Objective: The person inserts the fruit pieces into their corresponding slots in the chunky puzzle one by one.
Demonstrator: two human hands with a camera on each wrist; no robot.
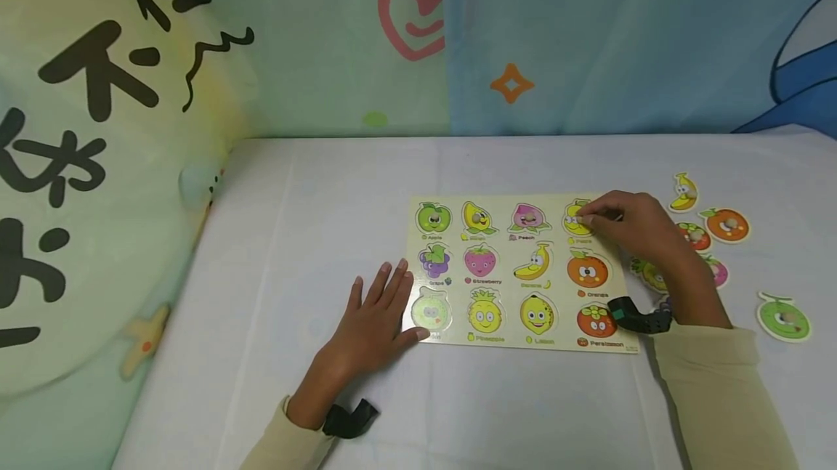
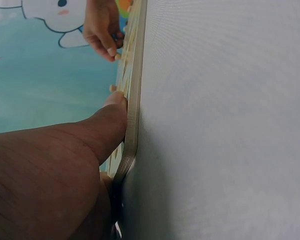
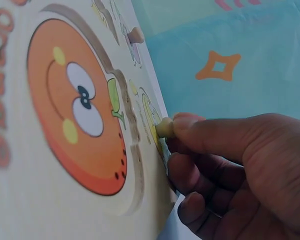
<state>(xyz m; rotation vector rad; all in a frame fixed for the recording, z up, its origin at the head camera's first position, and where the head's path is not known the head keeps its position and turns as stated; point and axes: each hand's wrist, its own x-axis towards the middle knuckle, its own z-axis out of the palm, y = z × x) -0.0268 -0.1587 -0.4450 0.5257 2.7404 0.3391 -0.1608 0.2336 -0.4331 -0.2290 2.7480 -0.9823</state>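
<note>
A pale wooden fruit puzzle board (image 1: 512, 314) lies on the white table with rows of cartoon fruit. At its top right corner my right hand (image 1: 637, 229) pinches the small wooden knob (image 3: 165, 128) of the yellow pear piece (image 1: 572, 222) between thumb and index finger. The pear piece is at the pear slot; whether it sits fully flush is hard to tell. My left hand (image 1: 368, 328) rests at the board's lower left edge, fingers extended, thumb touching the edge. Knobs stand on the mango piece (image 1: 476, 219) and the peach piece (image 1: 528, 217) in the top row.
Right of the board lie loose knobbed pieces: a banana (image 1: 684, 192), an orange (image 1: 727, 225), a red fruit (image 1: 693, 236) and others partly behind my right forearm. A green melon piece (image 1: 784, 318) lies farther right. A printed curtain (image 1: 588, 41) hangs behind the table.
</note>
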